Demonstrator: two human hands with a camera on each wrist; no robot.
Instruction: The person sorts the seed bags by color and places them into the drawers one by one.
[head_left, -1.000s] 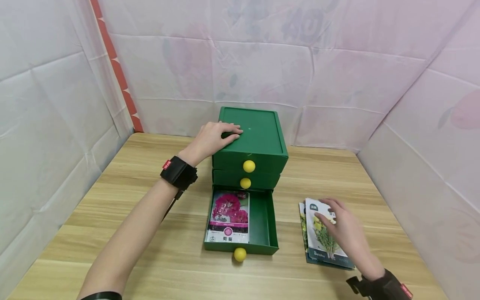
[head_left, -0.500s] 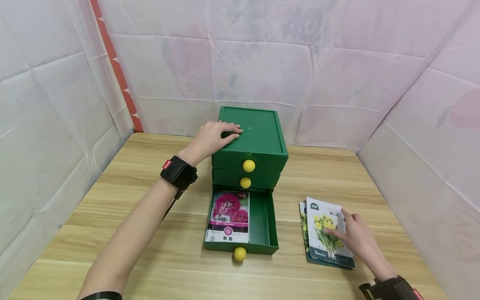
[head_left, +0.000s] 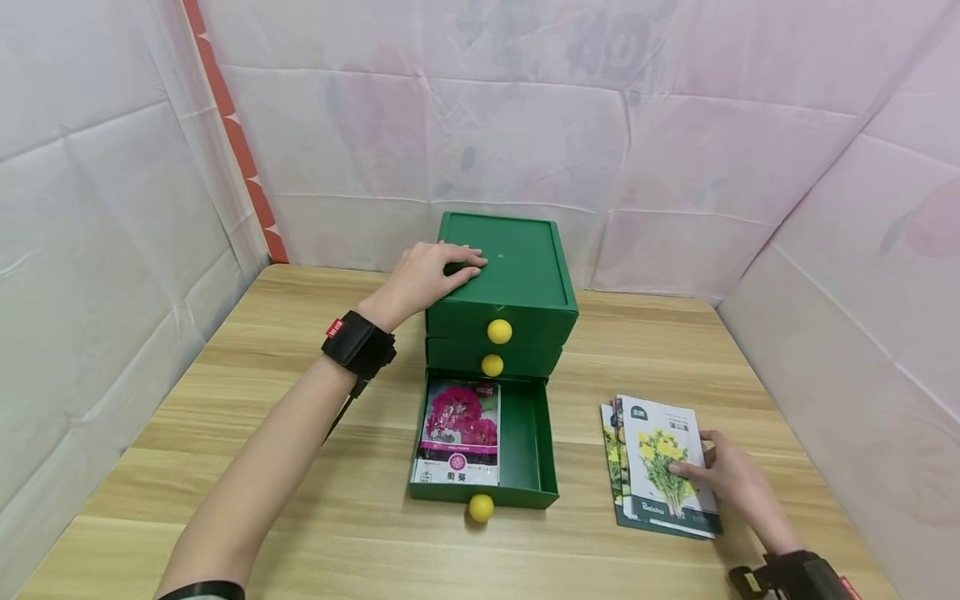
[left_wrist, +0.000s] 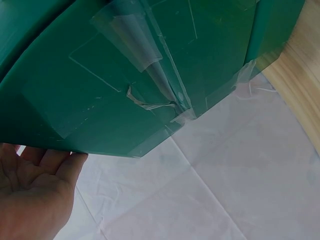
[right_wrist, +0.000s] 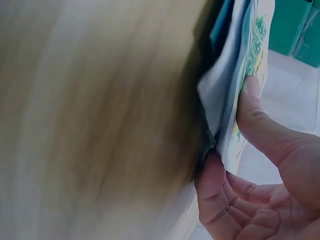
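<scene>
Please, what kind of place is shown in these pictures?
Probably a staged recording booth, not a home: creased white cloth walls enclose a light wooden table that holds only a small green three-drawer box with yellow knobs and flower seed packets.

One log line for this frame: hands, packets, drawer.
left hand: rests on green drawer box | right hand: pinches top seed packet | bottom drawer: open, holds pink-flower packet
</scene>
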